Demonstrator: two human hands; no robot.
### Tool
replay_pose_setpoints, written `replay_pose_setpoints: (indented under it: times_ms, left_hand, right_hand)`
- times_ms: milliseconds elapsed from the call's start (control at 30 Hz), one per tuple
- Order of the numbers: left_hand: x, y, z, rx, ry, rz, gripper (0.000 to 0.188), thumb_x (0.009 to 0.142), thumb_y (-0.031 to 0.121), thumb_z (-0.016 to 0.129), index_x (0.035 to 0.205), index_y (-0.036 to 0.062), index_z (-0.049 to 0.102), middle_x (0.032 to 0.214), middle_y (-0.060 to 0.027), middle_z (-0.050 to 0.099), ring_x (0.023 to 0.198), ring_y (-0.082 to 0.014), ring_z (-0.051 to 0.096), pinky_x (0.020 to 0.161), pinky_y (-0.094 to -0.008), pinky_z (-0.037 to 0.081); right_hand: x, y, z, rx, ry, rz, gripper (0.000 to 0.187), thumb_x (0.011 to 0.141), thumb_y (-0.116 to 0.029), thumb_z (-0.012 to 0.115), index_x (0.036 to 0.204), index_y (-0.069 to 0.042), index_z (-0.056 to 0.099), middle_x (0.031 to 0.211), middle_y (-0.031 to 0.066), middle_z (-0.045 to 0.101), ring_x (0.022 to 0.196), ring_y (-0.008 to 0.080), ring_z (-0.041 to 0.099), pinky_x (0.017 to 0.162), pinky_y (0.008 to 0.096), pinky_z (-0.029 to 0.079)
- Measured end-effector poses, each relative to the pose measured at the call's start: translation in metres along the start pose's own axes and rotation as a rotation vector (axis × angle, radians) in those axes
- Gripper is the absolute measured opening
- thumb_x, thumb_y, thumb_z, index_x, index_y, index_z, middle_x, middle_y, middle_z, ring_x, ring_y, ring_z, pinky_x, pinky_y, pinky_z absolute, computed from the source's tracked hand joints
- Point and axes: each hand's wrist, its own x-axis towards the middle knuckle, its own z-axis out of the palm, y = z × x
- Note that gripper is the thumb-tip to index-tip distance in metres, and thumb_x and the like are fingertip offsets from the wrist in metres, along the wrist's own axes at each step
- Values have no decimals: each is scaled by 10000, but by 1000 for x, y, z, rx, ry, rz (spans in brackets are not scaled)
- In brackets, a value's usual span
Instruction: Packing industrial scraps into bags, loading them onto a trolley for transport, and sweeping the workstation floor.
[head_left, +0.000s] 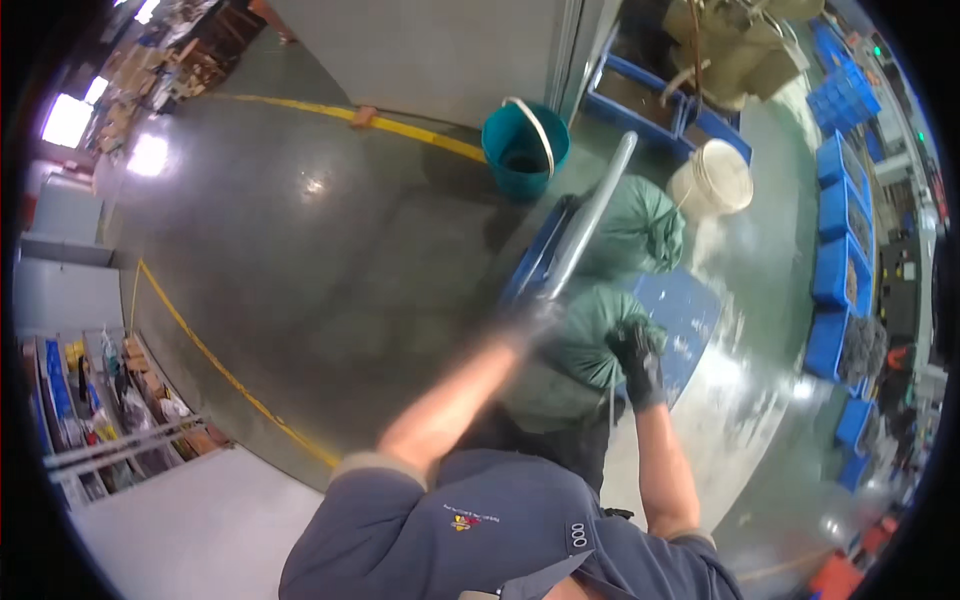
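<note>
Two green sacks lie on a blue flatbed cart (687,318), the far sack (635,228) with its neck gathered on the right. The near sack (588,330) is close in front of my body. My right hand (640,362), in a dark glove, is closed on the gathered neck of this near sack. My left hand (535,320), also in a dark glove, is smeared by motion beside the near sack, at the lower end of the cart's grey metal push handle (592,220). Whether it grips the handle or the sack does not show.
A teal bucket (513,178) with a pale handle stands beyond the cart, near a grey panel (430,50). A white bucket (722,178) is at the far right of the sacks. Blue bins (832,265) line the right side. Yellow lines (235,385) mark the floor.
</note>
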Motion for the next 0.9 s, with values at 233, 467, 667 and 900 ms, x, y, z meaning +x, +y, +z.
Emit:
replay_pose_setpoints:
  times_ms: [233,467,667,900]
  left_hand:
    - [-17,16,-66,61,56,237,279,836,304,552,963,60,597,843,-184,625,719,-354,604,605,-430,476]
    - [-24,-95,-90,433,-53,78,359,853,272,506,1170,102,511,992,-182,610,859,-330,601,702,-419,487]
    - [-35,-156,-141,503,-87,205,339,910,207,428,1221,90,499,1109,-110,589,964,-245,583,794,-344,479]
    - [-70,-190,-191,846,-5,452,397,934,205,359,1310,80,388,1304,-101,446,1203,-214,406,1016,-335,324]
  right_hand:
    - [58,-105,136,225,61,19,405,868,-339,522,1141,-40,546,1108,193,565,1039,345,530,882,401,429]
    - [58,-189,191,232,22,366,420,793,-382,595,1001,-18,582,924,202,621,855,336,601,747,410,461]
    - [52,-170,283,-20,-85,120,337,772,-328,628,939,-39,584,859,194,613,793,335,599,679,401,470]
    - [35,-239,297,21,-121,244,366,748,-378,631,968,-86,608,878,222,581,858,353,574,712,438,446]
